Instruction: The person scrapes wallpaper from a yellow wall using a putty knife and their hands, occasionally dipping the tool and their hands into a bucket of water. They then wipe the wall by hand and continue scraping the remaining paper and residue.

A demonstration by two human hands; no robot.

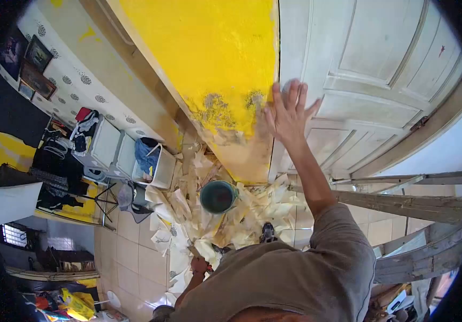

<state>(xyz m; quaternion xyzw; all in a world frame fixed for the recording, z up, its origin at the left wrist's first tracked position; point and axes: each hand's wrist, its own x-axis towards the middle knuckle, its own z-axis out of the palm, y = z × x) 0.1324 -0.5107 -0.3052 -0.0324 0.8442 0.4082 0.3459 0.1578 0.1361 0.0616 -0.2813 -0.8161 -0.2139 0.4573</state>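
My right hand (294, 111) lies flat with fingers spread against the white panelled door (373, 40), right at its edge beside the yellow wall (215, 48). Low on that wall, the yellow coat is worn into grey, rough patches (215, 110). Down at my left side, my left hand (199, 265) is closed around a scraper (194, 250), whose flat blade points up and away from me. In front of my feet stands a green bucket (217, 197), with peeled wallpaper scraps (180, 206) heaped around it.
To the left, white plastic drawers (102, 140) carry clothes, beside an open bin (158, 166) with blue fabric. A grey cap-like item (129, 196) lies near a black stand (106, 201). Weathered wooden rails (408, 206) stand at my right. Framed pictures (38, 80) hang far left.
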